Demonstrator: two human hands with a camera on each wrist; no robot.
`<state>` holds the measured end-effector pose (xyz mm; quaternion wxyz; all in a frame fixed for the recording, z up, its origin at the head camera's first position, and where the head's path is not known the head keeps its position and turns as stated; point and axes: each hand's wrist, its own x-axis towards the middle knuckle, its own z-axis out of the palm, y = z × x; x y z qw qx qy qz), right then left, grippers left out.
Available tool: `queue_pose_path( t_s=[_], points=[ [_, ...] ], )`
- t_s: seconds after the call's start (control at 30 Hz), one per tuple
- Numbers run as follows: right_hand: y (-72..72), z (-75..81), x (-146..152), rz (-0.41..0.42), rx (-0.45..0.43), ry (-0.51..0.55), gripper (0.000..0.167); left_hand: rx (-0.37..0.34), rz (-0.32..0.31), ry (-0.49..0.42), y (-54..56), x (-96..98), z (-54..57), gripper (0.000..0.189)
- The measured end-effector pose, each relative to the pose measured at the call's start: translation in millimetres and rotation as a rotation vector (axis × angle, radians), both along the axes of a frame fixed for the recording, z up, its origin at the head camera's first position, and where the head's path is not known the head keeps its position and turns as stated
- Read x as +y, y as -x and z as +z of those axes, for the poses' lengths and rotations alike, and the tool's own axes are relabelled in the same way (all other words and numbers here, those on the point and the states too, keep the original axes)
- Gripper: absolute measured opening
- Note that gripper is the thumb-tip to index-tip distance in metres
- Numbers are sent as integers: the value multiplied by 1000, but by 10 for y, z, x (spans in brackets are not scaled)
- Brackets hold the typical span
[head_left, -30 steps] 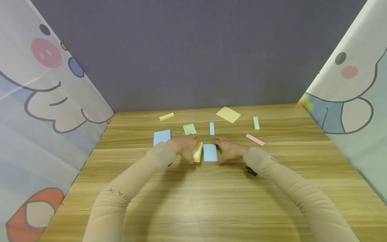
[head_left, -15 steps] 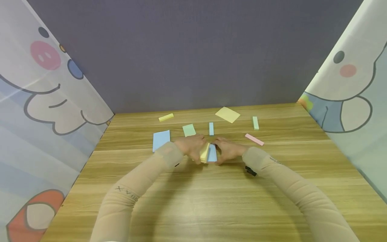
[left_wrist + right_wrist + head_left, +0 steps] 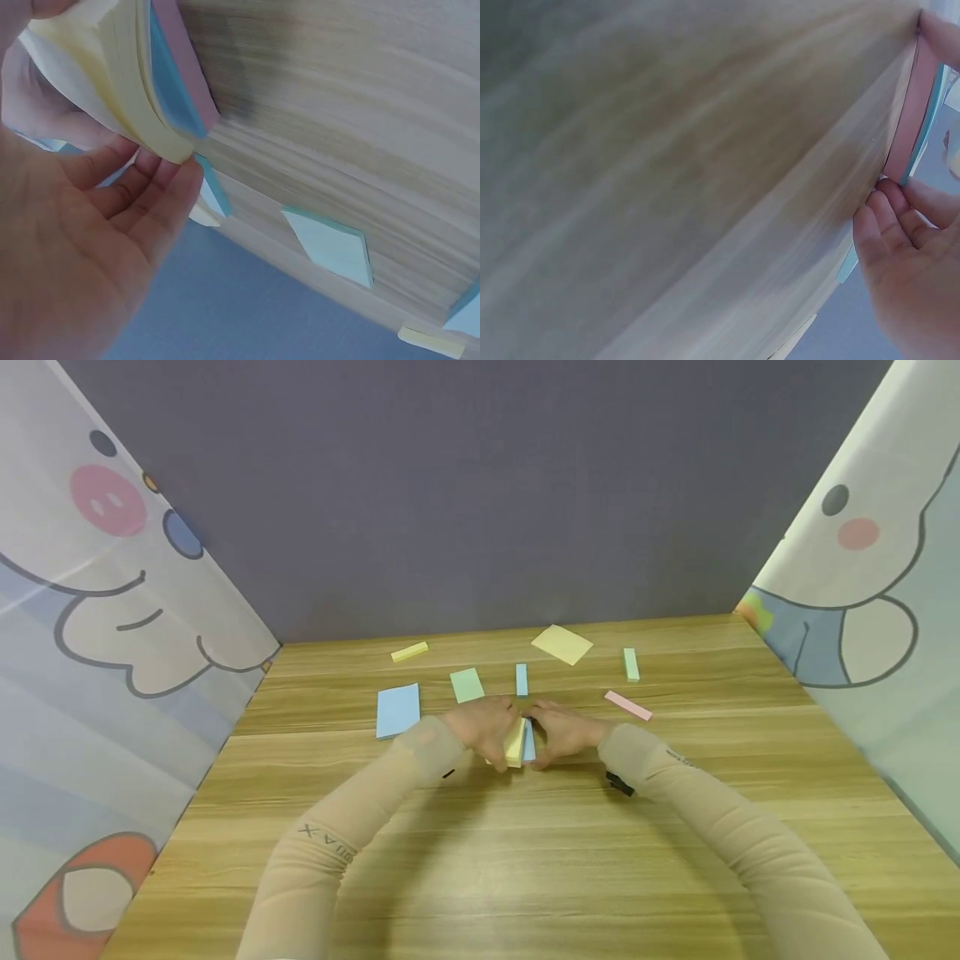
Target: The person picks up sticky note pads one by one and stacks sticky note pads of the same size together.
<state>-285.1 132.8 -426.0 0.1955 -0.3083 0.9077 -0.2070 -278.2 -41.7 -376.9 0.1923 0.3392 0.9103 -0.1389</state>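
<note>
The left hand (image 3: 483, 728) grips a thick yellow pad (image 3: 516, 745) between thumb and fingers, its sheets bowed in the left wrist view, while the right hand (image 3: 561, 732) holds a blue pad (image 3: 529, 745) and the pink pad (image 3: 186, 67) beneath it, thumb and fingers at opposite ends; the yellow pad is over part of the blue one, near the middle of the wooden table (image 3: 487, 877), though how much of it bears on the blue cannot be told. Beyond the hands lie a green pad (image 3: 467, 685) and a narrow blue strip (image 3: 521, 680), with a larger blue pad (image 3: 397, 711) to the left, a yellow strip (image 3: 409, 652) and a yellow square (image 3: 562, 644) farther back, and a green strip (image 3: 631, 665) and a pink strip (image 3: 628, 705) to the right
</note>
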Motion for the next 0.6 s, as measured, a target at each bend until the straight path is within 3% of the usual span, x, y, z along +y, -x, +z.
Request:
queue_pose_path(
  t_s=[0.33,0.6],
  points=[
    [-9,19,2,12,7,-5,94,-20,74,-1,-31,65,17,94],
    [-8,36,19,13,-1,3,97,-13,85,-9,-23,109,4,97]
  ],
)
